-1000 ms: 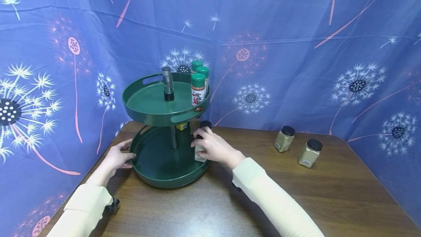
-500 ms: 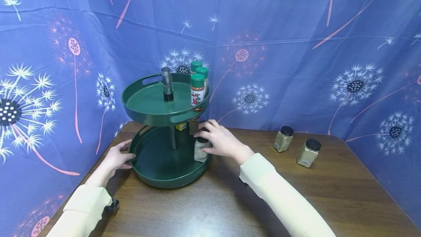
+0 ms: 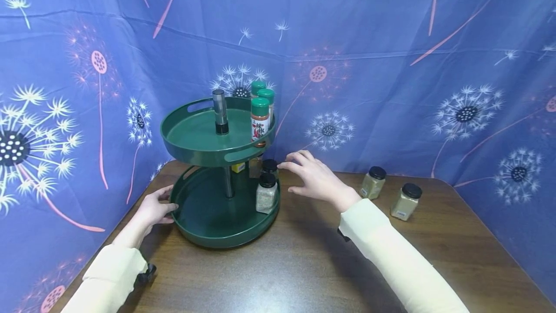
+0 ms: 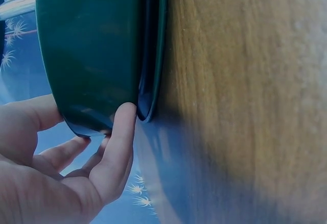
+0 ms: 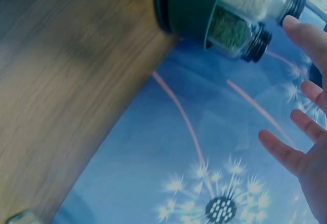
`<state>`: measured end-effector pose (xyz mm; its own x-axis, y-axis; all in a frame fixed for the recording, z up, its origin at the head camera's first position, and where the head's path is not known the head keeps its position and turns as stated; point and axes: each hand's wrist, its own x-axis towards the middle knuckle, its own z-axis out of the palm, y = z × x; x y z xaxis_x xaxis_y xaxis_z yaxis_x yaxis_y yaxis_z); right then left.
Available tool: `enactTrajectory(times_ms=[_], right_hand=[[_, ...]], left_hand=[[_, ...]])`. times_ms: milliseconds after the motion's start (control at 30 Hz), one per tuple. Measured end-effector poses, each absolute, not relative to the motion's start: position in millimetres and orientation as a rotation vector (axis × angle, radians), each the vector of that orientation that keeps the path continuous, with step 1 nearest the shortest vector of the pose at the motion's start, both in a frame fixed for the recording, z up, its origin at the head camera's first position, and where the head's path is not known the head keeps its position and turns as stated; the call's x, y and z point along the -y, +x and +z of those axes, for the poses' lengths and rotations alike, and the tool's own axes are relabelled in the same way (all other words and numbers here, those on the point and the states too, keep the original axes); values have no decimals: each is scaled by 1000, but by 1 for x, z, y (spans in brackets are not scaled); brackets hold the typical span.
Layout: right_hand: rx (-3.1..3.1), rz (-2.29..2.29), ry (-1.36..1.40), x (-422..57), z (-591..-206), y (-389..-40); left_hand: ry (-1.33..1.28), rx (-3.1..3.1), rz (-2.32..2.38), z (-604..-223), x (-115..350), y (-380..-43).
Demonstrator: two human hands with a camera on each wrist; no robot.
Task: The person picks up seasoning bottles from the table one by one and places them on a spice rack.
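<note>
A dark green two-tier round rack point(image 3: 226, 241) with a metal centre post stands on the table. My left hand point(image 3: 153, 208) grips the left rim of its lower tray, the thumb over the edge and the fingers against the outer wall point(image 4: 92, 50). On the right of that tray stands a clear black-lidded jar point(image 3: 265, 201) with pale contents. Just behind it is another black-lidded jar point(image 3: 270, 165), whose contents look green point(image 5: 228, 30) in the right wrist view. My right hand point(image 3: 319, 180) hovers right of these jars, its fingers spread and holding nothing.
Several green-capped spice bottles point(image 3: 260, 120) stand at the right of the upper tray. A yellow box point(image 3: 238, 167) and a brownish container point(image 3: 255, 167) sit at the back of the lower one. Two black-lidded jars point(image 3: 373, 183) stand on the table at right. Blue cloth point(image 3: 369, 100) hangs behind.
My right hand has let go of the pale jar on the lower tray and moved right and away from it. The left hand stays at the rim.
</note>
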<state>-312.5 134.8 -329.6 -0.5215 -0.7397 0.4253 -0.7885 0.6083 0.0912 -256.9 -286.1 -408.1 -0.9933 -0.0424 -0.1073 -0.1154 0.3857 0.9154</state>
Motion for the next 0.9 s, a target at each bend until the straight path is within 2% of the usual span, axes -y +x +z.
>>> enactTrajectory(times_ms=[900], right_hand=[[2577, 102, 855, -251, -323, -306]], left_hand=[[-154, -2624, 1629, -409, 279, -247]])
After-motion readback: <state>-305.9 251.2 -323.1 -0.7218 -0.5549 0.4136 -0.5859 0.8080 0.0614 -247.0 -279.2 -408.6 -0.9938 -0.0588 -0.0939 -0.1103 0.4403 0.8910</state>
